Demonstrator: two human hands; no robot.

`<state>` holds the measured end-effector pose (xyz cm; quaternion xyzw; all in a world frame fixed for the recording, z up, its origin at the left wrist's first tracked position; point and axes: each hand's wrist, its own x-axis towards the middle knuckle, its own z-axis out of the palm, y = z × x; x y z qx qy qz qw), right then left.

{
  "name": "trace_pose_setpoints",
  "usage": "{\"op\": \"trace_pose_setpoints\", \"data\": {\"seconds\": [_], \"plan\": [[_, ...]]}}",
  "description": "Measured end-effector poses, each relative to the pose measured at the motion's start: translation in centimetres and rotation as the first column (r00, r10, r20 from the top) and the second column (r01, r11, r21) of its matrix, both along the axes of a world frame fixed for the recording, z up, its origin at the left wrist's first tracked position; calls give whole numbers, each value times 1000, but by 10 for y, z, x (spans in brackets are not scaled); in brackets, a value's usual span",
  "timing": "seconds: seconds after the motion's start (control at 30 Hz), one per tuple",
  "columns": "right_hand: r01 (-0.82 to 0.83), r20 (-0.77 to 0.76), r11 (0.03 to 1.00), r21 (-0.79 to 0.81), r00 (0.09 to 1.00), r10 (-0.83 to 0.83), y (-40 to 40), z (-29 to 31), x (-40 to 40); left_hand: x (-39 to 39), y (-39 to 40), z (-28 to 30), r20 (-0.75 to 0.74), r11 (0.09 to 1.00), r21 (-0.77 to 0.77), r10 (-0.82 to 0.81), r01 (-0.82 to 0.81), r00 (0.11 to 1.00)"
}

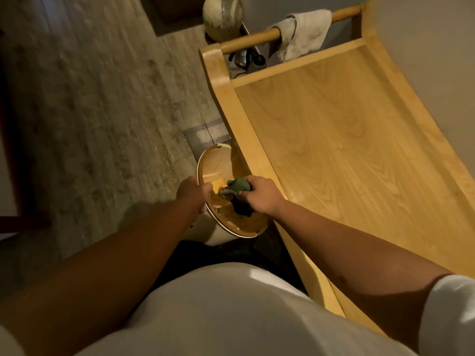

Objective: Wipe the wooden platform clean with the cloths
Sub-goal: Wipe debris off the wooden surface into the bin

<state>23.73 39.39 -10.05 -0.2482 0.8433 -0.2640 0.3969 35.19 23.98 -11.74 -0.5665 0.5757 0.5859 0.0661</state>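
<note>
Left hand clamps tray rim; right hand fisted on green cloth, its lower end in shadow.

dim, warm yellow light; the wooden platform beyond the grip is the brightest area. deep shadow under both forearms and at the left edge. wide-angle bending curves the frame's straight lines. soft blur overall, stronger on the floor.

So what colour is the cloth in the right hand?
Dark green; the cloth is bunched in the right hand over the wooden bowl, head view.
</note>
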Motion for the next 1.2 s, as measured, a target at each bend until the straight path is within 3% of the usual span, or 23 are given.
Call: {"op": "trace_pose_setpoints", "data": {"seconds": [0.1, 0.23, 0.43, 0.53, 0.77, 0.93, 1.07, 1.13, 1.2], "plan": [[139, 76, 990, 26, 987, -141, -13, 0, -1, 1, -23, -2, 4, 1000, 25, -11, 11, 1000], [388, 222, 922, -8, 900, -376, -24, 9, -4, 3, -52, 1, -33, 996, 92, 14, -11, 999], [729, 486, 671, -134, 638, -597, -31, 33, -27, -2, -64, -5, -48, 994, 108, 36, -31, 998], [767, 484, 608, -204, 619, -619, -32, 45, -57, -5, -67, -7, -48, 997, 66, 46, -43, 998], [686, 191, 650, -327, 721, -666, -14, 68, -157, -8, -74, -12, -6, 994, 19, 105, -105, 994], [632, -130, 721, -284, 720, -682, 14, 67, -224, -16, -77, -16, -11, 964, 114, 244, -241, 970], [477, -472, 876, -73, 757, -452, 41, 36, -250, -14, -77, -23, 9, 968, 100, 231, -230, 973], [349, -462, 928, 127, 849, -256, 48, 11, -252, -13, -77, -24, 21, 968, 92, 231, -232, 973], [255, -447, 939, 229, 885, -131, 51, -7, -250, -13, -76, -22, 24, 969, 75, 233, -234, 972]]}}
